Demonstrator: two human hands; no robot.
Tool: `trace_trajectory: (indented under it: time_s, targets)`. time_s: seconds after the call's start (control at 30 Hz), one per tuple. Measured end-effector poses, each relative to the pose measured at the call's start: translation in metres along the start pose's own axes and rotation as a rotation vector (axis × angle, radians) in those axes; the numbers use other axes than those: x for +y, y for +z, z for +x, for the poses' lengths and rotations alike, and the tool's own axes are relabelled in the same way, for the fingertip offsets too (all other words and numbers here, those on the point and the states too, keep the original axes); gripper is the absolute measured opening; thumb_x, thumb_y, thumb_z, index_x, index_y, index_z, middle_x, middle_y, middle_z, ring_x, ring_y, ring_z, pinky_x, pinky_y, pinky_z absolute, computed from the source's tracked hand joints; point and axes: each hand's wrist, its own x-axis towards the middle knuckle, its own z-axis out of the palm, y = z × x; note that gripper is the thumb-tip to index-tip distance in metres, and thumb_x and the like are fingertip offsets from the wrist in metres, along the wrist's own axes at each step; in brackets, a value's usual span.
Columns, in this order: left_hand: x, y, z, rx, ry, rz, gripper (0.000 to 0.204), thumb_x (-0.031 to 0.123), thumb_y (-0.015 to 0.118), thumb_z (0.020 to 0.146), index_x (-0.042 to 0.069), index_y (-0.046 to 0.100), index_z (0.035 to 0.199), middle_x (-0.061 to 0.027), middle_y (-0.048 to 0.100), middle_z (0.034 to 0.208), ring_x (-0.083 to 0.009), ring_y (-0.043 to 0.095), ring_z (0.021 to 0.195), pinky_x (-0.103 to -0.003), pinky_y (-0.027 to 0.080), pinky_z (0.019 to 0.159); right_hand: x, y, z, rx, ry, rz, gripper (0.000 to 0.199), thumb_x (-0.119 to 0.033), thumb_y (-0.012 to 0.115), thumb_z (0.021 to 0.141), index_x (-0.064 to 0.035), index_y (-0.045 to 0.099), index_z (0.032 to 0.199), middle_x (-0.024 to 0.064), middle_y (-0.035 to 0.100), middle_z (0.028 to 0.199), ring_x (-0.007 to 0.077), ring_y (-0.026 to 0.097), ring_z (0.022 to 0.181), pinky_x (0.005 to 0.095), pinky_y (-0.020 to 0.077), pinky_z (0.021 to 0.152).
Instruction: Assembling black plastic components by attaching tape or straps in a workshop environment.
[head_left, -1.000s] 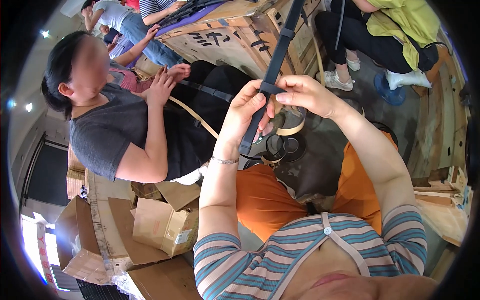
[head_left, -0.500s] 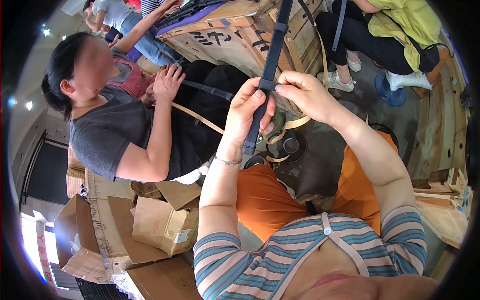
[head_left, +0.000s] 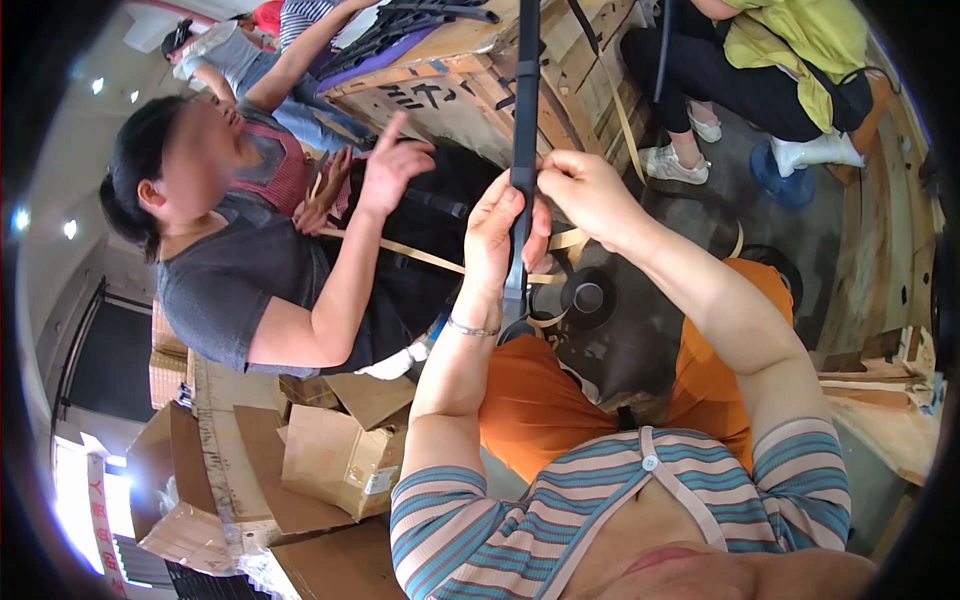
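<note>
A long black bar [head_left: 526, 100] runs upright in front of me, with thicker black bands along it and its lower end near my knee. My left hand [head_left: 490, 230] is wrapped round its lower part, the thumb lying on the front. My right hand [head_left: 590, 195] is closed in a pinch against the bar's right edge, just above the left thumb; what the fingertips hold is hidden. Below the right hand hangs a loop of narrow beige strip [head_left: 568, 240]. A dark round object [head_left: 592, 296] with a grey centre is on the floor beneath.
Close on my left sits a co-worker [head_left: 270, 270] with one hand raised. A wooden crate [head_left: 420, 105] stands ahead, dark strips on top. Opened cardboard boxes [head_left: 335, 460] are at lower left. Another person's legs [head_left: 660, 90] and a blue stool [head_left: 782, 175] are at far right.
The bar has swung more upright. My right hand has shifted slightly down and right along its edge, while my left keeps its grip. The co-worker's hand has lifted away from their lap.
</note>
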Motion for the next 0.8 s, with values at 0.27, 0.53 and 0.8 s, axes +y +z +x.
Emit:
trace_trajectory:
  time_s: [0.27, 0.53, 0.8]
  targets:
    - [0.015, 0.039, -0.01, -0.517, 0.02, -0.284, 0.056, 0.025, 0.043, 0.093, -0.007, 0.021, 0.133, -0.0094, 0.046, 0.052, -0.0119, 0.036, 0.027, -0.022, 0.029, 0.026, 0.054, -0.019, 0.033, 0.018, 0.113, 0.195, 0.024, -0.026, 0.053, 0.087, -0.0036, 0.058, 0.082, -0.0008, 0.049, 0.066, 0.0106, 0.042, 0.052, 0.0264, 0.0356, 0.047]
    - [-0.006, 0.025, -0.004, -0.517, -0.184, -0.713, 0.05, 0.026, 0.048, 0.091, -0.001, 0.032, 0.13, -0.0097, 0.047, 0.062, -0.0124, 0.038, 0.033, -0.023, 0.031, 0.03, -0.046, -0.04, -0.004, -0.407, -0.247, 0.658, 0.036, -0.037, 0.058, 0.086, -0.0022, 0.056, 0.094, -0.0061, 0.038, 0.063, -0.0011, 0.031, 0.052, 0.0145, 0.0226, 0.043]
    - [-0.016, 0.031, 0.006, -0.14, -0.209, -0.124, 0.05, 0.04, 0.04, 0.093, -0.004, 0.045, 0.115, -0.0058, 0.048, 0.069, -0.0126, 0.041, 0.042, -0.023, 0.032, 0.034, -0.038, -0.044, -0.005, -0.038, -0.187, 0.236, 0.029, -0.024, 0.063, 0.083, -0.0009, 0.056, 0.1, -0.0081, 0.04, 0.059, -0.0003, 0.03, 0.047, 0.0166, 0.0227, 0.041]
